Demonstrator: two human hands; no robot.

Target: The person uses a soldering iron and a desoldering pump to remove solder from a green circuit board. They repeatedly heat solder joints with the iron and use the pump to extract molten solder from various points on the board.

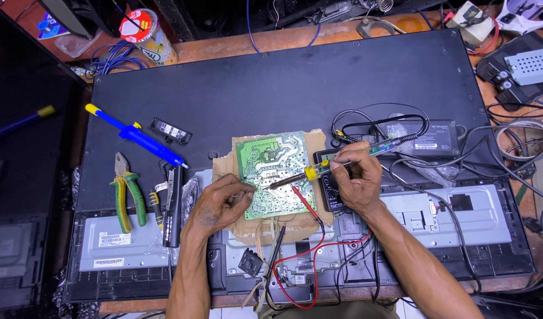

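From the head camera, looking straight down, a person is soldering on a green circuit board (270, 173), which is lying solder side up on a scrap of cardboard (316, 223) near the middle of the view. That cardboard is resting on the black back panel (295, 82) of a flat screen spread across the bench (295, 36).

The right hand (357, 180), at three o'clock from the board, is closing its fingers (344, 163) around a soldering iron (319, 170) pen-style, and the tip is touching the board's lower middle. The left hand (219, 204), at eight o'clock from the board, is pinching its fingers together at the board's left edge; whether they are gripping thin solder wire is too small to tell.

Judging from this, a joint is being heated, and the next move is calling for a steady tip and a careful lift-off.

At nine o'clock, well apart, a blue desoldering pump (136, 136) and green-handled pliers (127, 198) are lying untouched. Red and black probe leads (310, 260) are trailing at six o'clock.

As for containers, a capped jar (146, 32) is standing at eleven o'clock on the bench; its contents are hidden.
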